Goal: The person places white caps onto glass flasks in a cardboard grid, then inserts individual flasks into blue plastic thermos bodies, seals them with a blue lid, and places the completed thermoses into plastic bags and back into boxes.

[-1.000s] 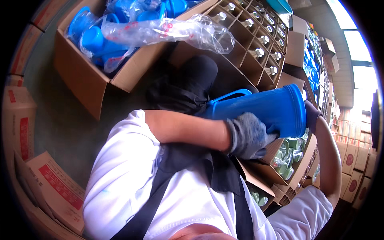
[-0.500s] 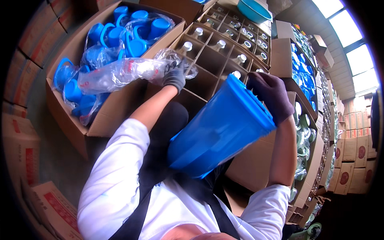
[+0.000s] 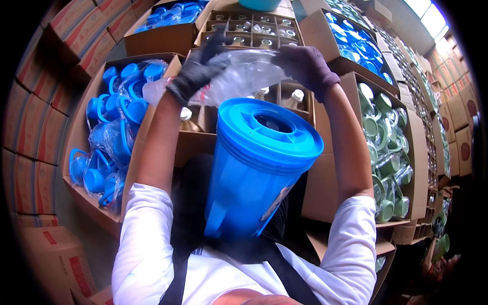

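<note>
Both gloved hands are up above a big blue jug (image 3: 254,173) that sits tucked against the person's chest and lap, lid end pointing away from them. The left hand (image 3: 195,76), in a dark glove, is closed around one end of a clear plastic bag (image 3: 239,76), fingers curled tight on the crinkled film. The right hand (image 3: 305,63), in a purplish glove, grips the other end of the same bag, also closed on it. So the bag is stretched between the two hands, just above the jug's round lid (image 3: 272,129), not touching it as far as I can see.

Behind the bag there's a divided box (image 3: 249,28) with small capped bottles in its cells. On the left an open carton (image 3: 84,147) holds blue lids or handles wrapped in plastic. On the right another carton (image 3: 391,147) is full of green-tinted parts, and further back one with more blue pieces (image 3: 356,46). Stacked closed cartons (image 3: 35,127) line the far left
</note>
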Action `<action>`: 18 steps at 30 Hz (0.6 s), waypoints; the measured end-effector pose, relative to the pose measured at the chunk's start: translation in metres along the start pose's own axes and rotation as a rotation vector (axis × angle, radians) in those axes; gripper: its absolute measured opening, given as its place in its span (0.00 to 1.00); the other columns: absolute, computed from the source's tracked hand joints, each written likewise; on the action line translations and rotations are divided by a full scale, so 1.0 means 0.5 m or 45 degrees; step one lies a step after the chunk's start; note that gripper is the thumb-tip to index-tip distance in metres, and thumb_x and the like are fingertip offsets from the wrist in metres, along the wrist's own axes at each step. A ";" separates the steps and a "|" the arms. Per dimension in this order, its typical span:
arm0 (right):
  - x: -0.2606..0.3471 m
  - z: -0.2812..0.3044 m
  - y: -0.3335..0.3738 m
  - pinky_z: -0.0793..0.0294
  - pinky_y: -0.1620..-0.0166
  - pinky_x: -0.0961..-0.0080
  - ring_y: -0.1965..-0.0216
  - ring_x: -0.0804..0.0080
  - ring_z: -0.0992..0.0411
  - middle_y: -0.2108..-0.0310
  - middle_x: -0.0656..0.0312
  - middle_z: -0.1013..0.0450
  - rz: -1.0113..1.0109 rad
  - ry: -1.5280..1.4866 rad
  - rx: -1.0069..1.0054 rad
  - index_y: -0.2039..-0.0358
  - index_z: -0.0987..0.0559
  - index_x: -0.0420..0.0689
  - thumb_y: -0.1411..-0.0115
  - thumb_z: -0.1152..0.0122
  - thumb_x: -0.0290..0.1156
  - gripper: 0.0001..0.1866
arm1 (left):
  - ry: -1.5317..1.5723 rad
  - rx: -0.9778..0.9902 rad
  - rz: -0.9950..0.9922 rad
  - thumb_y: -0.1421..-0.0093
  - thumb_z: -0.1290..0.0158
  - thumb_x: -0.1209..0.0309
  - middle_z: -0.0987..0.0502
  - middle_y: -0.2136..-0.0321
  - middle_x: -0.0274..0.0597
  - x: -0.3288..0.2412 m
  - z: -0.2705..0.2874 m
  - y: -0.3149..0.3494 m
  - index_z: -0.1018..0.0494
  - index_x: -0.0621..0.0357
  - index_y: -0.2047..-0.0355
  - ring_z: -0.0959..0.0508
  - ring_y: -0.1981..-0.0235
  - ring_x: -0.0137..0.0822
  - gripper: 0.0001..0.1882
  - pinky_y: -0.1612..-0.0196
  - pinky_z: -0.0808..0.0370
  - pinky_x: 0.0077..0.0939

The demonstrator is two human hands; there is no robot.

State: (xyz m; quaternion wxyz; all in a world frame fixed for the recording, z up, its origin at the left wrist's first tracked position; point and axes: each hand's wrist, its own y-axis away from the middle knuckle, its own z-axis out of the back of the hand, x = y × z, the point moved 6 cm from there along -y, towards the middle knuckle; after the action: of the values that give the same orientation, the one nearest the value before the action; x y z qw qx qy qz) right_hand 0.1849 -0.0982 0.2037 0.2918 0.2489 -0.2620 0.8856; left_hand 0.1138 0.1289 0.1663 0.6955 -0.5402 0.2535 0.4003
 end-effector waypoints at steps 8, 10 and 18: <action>-0.093 -0.120 0.051 0.27 0.69 0.81 0.71 0.79 0.27 0.70 0.63 0.24 -0.350 -1.143 -0.289 0.61 0.21 0.37 0.43 0.38 0.34 0.14 | -1.130 -0.652 -0.280 0.61 0.37 0.39 0.57 0.33 0.55 -0.080 -0.091 0.060 0.60 0.54 0.32 0.54 0.34 0.63 0.66 0.36 0.59 0.60; -0.053 -0.111 0.059 0.25 0.68 0.79 0.72 0.78 0.27 0.70 0.63 0.24 -0.343 -1.319 -0.173 0.61 0.21 0.38 0.45 0.37 0.33 0.13 | -1.524 -0.590 -0.028 0.62 0.37 0.38 0.60 0.32 0.54 -0.037 -0.068 0.070 0.62 0.49 0.31 0.56 0.34 0.66 0.66 0.38 0.61 0.67; -0.234 -0.188 0.176 0.26 0.60 0.77 0.66 0.76 0.24 0.68 0.60 0.21 -0.552 -0.594 -0.231 0.65 0.18 0.40 0.46 0.34 0.36 0.13 | -2.354 -0.261 -0.074 0.47 0.46 0.55 0.33 0.47 0.39 0.039 -0.046 0.183 0.37 0.27 0.39 0.32 0.47 0.43 0.32 0.46 0.37 0.51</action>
State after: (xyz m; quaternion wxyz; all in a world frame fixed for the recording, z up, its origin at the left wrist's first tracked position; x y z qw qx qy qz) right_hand 0.1835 -0.1469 0.0365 0.4266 0.4681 -0.3404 0.6949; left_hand 0.0503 0.1215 0.0939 0.5796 -0.0715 -0.4516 0.6746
